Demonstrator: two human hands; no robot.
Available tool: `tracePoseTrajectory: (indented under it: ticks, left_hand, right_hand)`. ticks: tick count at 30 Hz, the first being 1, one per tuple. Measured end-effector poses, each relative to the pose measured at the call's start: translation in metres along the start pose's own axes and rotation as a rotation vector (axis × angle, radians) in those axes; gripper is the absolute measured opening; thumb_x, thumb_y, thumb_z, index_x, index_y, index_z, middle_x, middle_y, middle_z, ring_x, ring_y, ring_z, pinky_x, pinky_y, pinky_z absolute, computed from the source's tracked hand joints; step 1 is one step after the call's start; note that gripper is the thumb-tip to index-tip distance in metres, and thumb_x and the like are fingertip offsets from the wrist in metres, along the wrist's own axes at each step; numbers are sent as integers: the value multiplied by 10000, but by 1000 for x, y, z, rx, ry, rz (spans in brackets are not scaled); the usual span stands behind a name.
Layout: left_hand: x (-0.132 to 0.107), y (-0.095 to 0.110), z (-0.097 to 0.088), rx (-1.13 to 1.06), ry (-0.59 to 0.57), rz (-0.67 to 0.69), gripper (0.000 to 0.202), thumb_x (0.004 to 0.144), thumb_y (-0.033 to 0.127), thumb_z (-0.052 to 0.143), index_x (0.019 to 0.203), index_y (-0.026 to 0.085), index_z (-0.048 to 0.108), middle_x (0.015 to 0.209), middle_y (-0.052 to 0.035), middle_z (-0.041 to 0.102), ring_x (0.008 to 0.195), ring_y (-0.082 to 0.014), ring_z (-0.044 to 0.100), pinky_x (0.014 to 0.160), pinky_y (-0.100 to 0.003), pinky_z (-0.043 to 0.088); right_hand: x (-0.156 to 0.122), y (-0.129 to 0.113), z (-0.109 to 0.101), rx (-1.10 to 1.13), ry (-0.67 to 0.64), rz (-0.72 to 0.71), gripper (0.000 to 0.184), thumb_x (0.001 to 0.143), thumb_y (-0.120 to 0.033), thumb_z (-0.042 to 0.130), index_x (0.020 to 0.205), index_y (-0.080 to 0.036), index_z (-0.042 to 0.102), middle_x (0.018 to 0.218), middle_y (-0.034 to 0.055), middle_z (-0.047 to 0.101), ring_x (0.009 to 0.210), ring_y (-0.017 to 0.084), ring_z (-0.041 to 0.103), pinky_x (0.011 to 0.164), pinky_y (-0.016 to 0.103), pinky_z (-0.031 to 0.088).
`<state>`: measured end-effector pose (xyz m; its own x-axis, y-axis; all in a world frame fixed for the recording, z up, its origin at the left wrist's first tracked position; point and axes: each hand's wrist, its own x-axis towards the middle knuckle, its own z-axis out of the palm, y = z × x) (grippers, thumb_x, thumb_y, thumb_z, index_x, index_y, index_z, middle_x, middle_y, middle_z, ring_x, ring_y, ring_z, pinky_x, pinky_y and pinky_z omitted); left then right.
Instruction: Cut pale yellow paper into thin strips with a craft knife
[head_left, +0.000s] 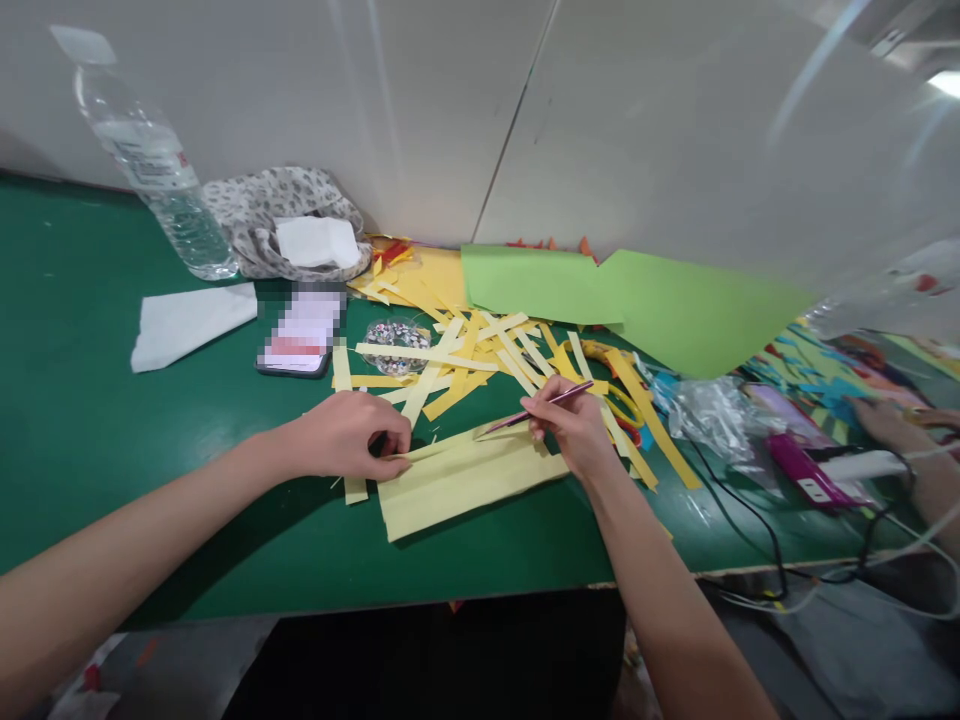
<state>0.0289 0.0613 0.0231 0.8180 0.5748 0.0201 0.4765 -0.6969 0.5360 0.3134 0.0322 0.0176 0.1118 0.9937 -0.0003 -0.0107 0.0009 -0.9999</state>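
A folded sheet of pale yellow paper (469, 485) lies slantwise near the table's front edge, with lengthwise creases. At its upper left corner, my left hand (356, 435) is closed, thumb and forefinger on the paper's edge. My right hand (566, 425) grips a slim, dark pinkish pen-like tool (517, 418). Its thin tip points left and meets the paper near the upper edge; its exact kind is unclear. Just beyond both hands, many cut yellow paper strips (450, 385) lie in a loose heap, some across a round clear dish of small beads (397, 335).
Behind stand a water bottle (161, 170) and a patterned cloth bag (296, 195), near a phone (304, 335) and a tissue (191, 320). Green paper (667, 305) leans at the wall. Yellow-handled scissors (626, 405), crumpled plastic (716, 415), cables and another person's hand (885, 425) are at right.
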Motion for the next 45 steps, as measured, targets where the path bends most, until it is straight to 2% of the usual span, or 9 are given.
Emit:
tracePoseTrajectory:
  ticks: [13,24,33,35,41,45]
  left_hand:
    - [0,-1,1,11,-3,-21,150,772,314,596,699,191,642,677,33,641,615,-89,552,555,-207,335]
    - [0,-1,1,-7,-6,-24,166,772,307,598,667,182,628,659,35,625,600,-81,540,549,-203,339]
    - [0,0,0,-7,-10,-29,173,782,316,592,675,186,632,670,29,632,606,-87,544,548,-207,327]
    - [0,-1,1,-4,-6,-25,178,784,323,592,676,186,629,670,29,629,606,-86,543,550,-207,329]
    - [0,-1,2,15,-3,-20,165,777,313,593,676,186,623,657,35,614,602,-84,537,554,-206,337]
    - [0,-1,3,13,3,-14,178,784,322,586,674,188,624,659,33,615,604,-86,539,551,-211,336]
  right_hand:
    - [2,4,-2,-1,14,31,305,574,-275,853,561,-176,565,445,-49,543,388,67,498,367,167,416]
    - [5,8,-16,-1,55,-12,304,585,-265,850,558,-177,560,441,-49,548,373,71,498,359,175,410]
    - [4,7,-29,28,216,-93,318,543,-212,843,519,-186,526,411,-64,529,320,69,472,306,168,355]
    - [2,6,-26,53,196,-96,314,560,-229,840,528,-188,530,411,-62,535,328,71,480,316,168,365]
    - [-2,4,-9,-36,-23,-59,277,633,-291,826,579,-180,578,461,-37,582,407,86,537,406,189,448]
    - [0,6,-5,-66,-52,-33,296,640,-314,824,589,-185,563,463,-40,587,403,82,531,423,193,456]
